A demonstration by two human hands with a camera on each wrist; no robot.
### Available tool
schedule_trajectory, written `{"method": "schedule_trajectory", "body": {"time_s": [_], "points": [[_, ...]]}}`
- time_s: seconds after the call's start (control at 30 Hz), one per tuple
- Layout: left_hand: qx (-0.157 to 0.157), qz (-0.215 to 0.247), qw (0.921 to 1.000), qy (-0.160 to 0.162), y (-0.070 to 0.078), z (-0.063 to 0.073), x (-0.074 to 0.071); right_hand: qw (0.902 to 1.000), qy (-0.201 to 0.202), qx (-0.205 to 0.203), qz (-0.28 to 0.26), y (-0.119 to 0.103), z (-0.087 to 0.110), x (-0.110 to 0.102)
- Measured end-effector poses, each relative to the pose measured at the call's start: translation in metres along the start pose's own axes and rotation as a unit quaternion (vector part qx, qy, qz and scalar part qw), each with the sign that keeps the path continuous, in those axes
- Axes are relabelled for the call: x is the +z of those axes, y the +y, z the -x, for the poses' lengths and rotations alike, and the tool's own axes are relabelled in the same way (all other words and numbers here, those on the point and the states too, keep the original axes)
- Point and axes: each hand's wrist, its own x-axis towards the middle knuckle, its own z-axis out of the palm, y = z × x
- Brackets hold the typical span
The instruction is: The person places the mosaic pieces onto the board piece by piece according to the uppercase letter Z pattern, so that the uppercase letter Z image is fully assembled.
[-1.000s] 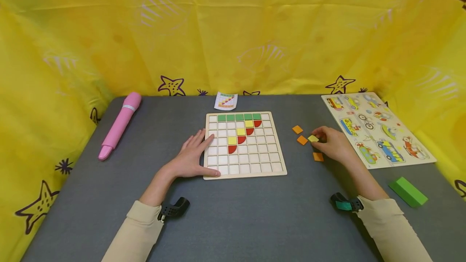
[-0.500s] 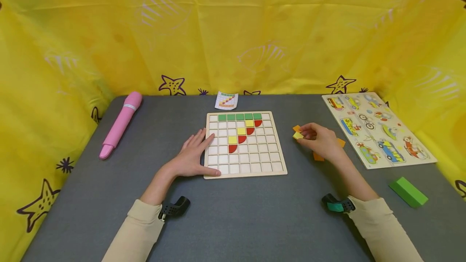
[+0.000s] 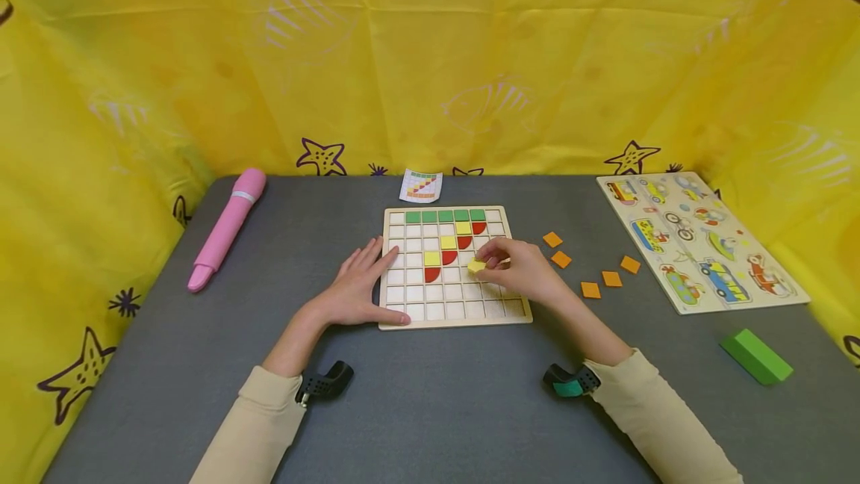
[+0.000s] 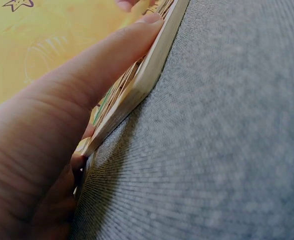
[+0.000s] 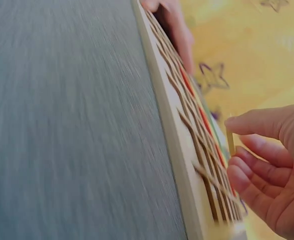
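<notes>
A wooden grid board (image 3: 455,311) lies mid-table, with green squares (image 3: 446,216) along its top row and a diagonal of yellow squares (image 3: 431,258) and red quarter-circles (image 3: 432,274). My left hand (image 3: 351,290) rests on the board's left edge, fingers and thumb spread; in the left wrist view the thumb (image 4: 112,57) lies along the rim. Over the board's right half, my right hand (image 3: 527,269) pinches a yellow square tile (image 3: 475,266) between thumb and fingers. That tile appears edge-on, apart from the grid, in the right wrist view, held by the right hand (image 5: 271,165).
Several orange square tiles (image 3: 590,290) lie right of the board. A small pattern card (image 3: 421,186) stands behind it. To the right are a picture puzzle board (image 3: 702,241) and a green block (image 3: 756,356); a pink toy microphone (image 3: 228,228) lies left.
My right hand has carried the yellow tile left, from among the orange tiles to above the board. The left hand has stayed on the board's edge.
</notes>
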Motion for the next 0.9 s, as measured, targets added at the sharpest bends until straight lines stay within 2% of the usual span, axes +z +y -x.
{"method": "schedule_trajectory", "body": {"time_s": [0.2, 0.43, 0.63, 0.9], "points": [[-0.003, -0.002, 1.0, -0.001, 0.001, 0.0, -0.001, 0.9974, -0.037, -0.061, 0.002, -0.021, -0.013, 0.029], [0.003, -0.007, 1.0, 0.005, 0.0, -0.001, 0.0, 0.9917, -0.045, -0.113, 0.041, -0.036, -0.029, 0.055], [0.004, -0.004, 1.0, 0.002, 0.0, -0.001, 0.0, 0.9855, -0.042, -0.15, 0.068, -0.041, -0.036, 0.063], [0.004, -0.002, 1.0, 0.002, 0.0, 0.001, -0.001, 0.983, -0.062, -0.166, 0.05, -0.039, -0.035, 0.061]]}}
